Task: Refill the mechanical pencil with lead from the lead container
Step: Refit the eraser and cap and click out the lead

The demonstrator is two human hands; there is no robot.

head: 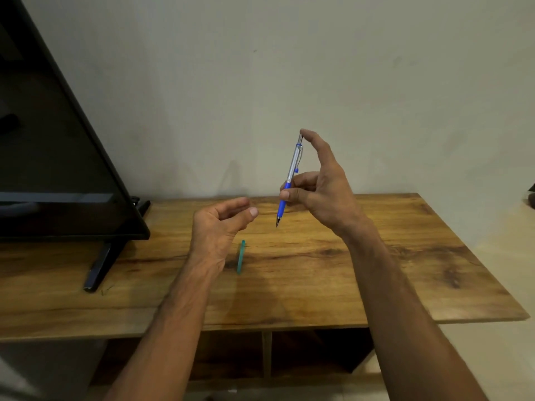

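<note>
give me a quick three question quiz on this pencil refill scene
1. True or false: the mechanical pencil points tip down.
2. Which hand holds it: A left, B right?
3. Fill in: the teal lead container lies on the wooden ____.
Key: 1 true; 2 B, the right hand, its fingers round the barrel; 3 table.

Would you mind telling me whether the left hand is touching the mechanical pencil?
Apart. The head view shows bare table between the left hand and the mechanical pencil, which only the right hand grips.
</note>
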